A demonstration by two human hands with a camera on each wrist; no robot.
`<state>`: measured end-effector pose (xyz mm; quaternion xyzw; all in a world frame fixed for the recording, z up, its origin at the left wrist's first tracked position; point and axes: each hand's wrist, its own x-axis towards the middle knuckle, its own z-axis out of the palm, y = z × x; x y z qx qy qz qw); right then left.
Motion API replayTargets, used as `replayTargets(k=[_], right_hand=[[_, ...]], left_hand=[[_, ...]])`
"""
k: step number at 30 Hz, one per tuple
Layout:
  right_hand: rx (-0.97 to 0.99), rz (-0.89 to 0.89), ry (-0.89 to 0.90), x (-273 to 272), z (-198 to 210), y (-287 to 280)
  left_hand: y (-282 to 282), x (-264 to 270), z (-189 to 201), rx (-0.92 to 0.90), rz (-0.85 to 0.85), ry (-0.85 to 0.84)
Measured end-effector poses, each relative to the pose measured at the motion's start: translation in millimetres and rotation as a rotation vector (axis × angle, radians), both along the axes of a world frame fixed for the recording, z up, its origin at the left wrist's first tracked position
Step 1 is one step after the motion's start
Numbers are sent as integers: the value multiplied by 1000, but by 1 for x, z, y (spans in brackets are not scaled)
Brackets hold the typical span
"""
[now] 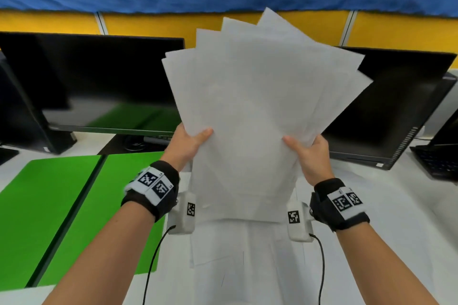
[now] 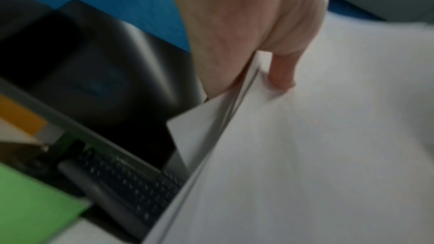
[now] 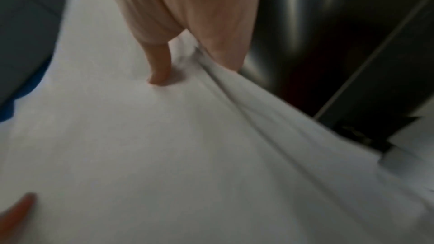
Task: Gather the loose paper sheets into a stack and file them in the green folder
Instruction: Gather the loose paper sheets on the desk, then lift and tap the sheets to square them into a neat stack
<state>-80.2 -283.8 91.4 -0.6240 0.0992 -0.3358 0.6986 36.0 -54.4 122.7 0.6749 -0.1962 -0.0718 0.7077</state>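
Note:
Several white paper sheets (image 1: 257, 96) stand upright above the desk, fanned out unevenly at the top. My left hand (image 1: 190, 142) pinches their left edge, thumb in front and fingers behind. My right hand (image 1: 308, 150) pinches the right edge the same way. In the left wrist view the thumb of my left hand (image 2: 281, 70) presses on the paper sheets (image 2: 317, 146). The right wrist view shows my right hand (image 3: 162, 66) pressing its thumb on the paper sheets (image 3: 164, 146). The green folder (image 1: 62, 205) lies open and flat on the desk to the left.
Two dark monitors (image 1: 99, 82) (image 1: 394, 111) stand at the back of the white desk (image 1: 396, 230). A laptop keyboard (image 1: 438, 163) sits at the far right, and a dark computer case (image 1: 22, 111) stands at the far left. Cables hang from both wrist cameras.

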Motion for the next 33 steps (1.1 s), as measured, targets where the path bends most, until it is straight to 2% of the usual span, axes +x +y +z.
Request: replayTargets(k=[4,9,14,18,23,26,30,33], right_hand=[[-138,-85,-40,1,13,5],[-181,-128,-14,-3,7,6],[-253,-222,-126,-5,11,-2],[-216,-139,-59,-6,23,-4],[-338,-31,-21,1,36,-4],[-333,53,49,11,28,-1],[-216,35,94,17,6,1],[-151,22,141,19,-3,3]], left_hand=[[-8,-1,-13,-136,107,-7],[-17,-3,-25,-150,130,84],[-26,-10,-27,-206,103,84],[-23,-11,-27,-229,122,46],[-21,-10,-16,-228,93,-23],[-21,-10,-17,-228,105,-23],[-20,-4,-27,-237,178,-6],[-19,1,-43,-125,138,20]])
